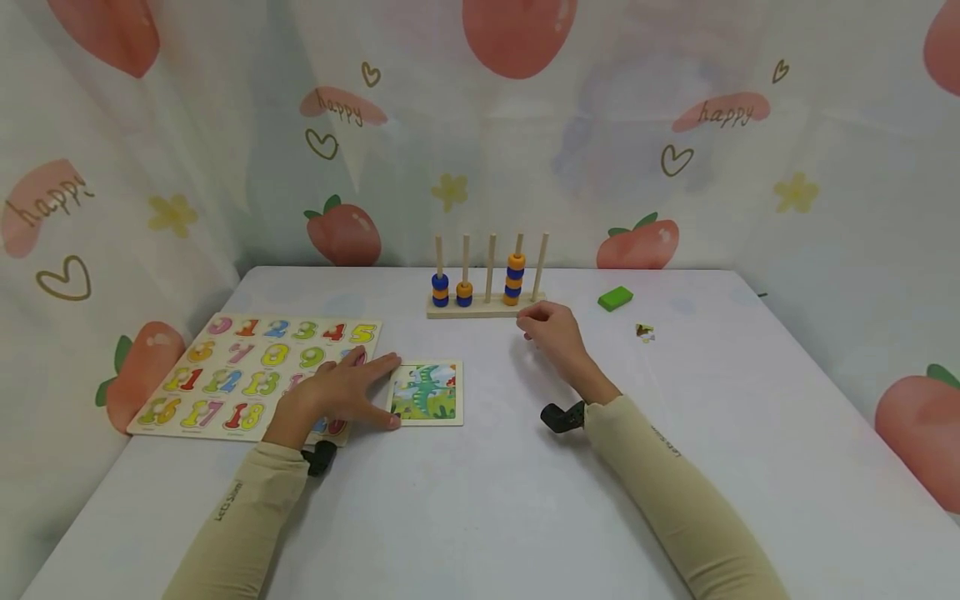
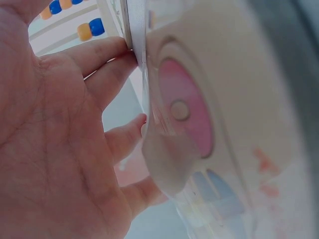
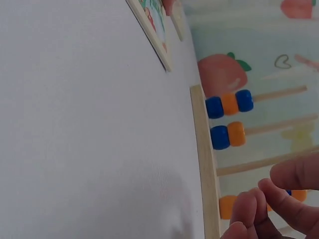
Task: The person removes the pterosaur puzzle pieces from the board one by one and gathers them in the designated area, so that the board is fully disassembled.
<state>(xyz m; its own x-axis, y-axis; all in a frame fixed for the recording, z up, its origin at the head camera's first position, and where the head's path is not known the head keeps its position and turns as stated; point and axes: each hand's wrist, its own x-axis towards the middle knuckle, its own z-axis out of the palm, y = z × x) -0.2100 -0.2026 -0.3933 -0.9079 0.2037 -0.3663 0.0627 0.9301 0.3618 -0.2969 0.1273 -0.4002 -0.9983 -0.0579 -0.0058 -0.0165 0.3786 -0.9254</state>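
Note:
My left hand (image 1: 333, 390) is spread over the right part of a wooden number puzzle board (image 1: 258, 421). Its thumb and forefinger reach the left corners of a small dinosaur picture puzzle (image 1: 426, 392), which lies flat on the table. The palm covers some of the numbers. Just in front of the bead abacus (image 1: 472, 312), my right hand (image 1: 557, 335) hovers with loosely bent fingers. In the right wrist view, nothing shows between its thumb and fingertips (image 3: 244, 206). Blue and orange beads (image 3: 229, 103) sit on three of the abacus rods.
Right of the abacus lies a green block (image 1: 615, 298). A small picture piece (image 1: 645, 332) rests nearer, beyond the right hand. A printed curtain (image 1: 487, 142) hangs behind the white table (image 1: 480, 517) and along its sides.

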